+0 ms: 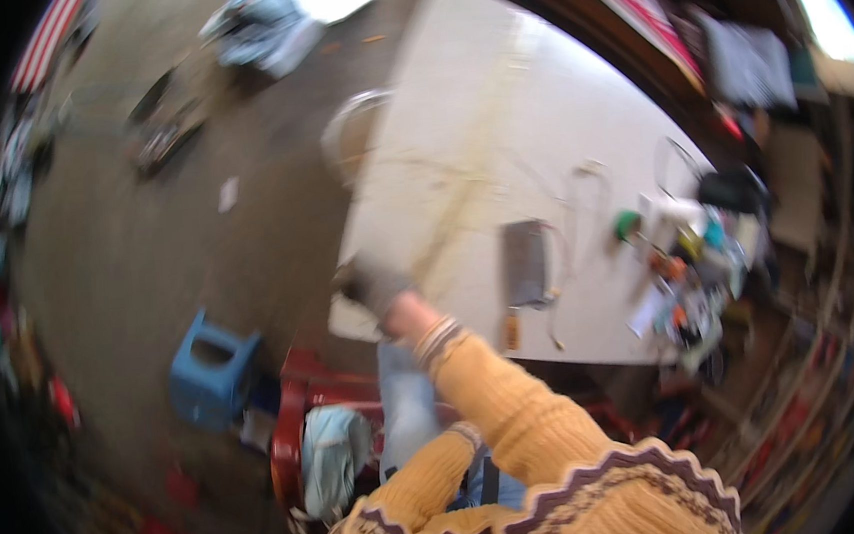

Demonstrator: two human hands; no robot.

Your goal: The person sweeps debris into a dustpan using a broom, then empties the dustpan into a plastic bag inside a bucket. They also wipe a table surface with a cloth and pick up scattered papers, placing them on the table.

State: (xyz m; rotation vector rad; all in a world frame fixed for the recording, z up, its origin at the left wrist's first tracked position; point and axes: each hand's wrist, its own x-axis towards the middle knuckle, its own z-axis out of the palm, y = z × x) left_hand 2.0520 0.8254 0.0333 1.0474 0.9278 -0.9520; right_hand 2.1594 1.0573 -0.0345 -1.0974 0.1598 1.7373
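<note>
My right hand [380, 286], in a grey glove with dark fingertips, is over the near-left corner of a white table [433, 86]. It is smeared by motion, so its fingers and anything in them cannot be made out. My left arm in its yellow sleeve [433, 472] is bent low, and its hand is hidden behind my right sleeve [518, 400]. To the right of my right hand, a grey rectangular box [525, 264] lies on the table with thin wires beside it. A small yellow-orange piece [512, 329] lies at its near end.
Mixed clutter [689, 286] covers the table's right end, with a green roll [627, 224] beside it. A whitish round tub [345, 138] stands by the left edge. On the floor are a blue stool [209, 369] and a red chair [288, 439] with pale cloth [334, 460].
</note>
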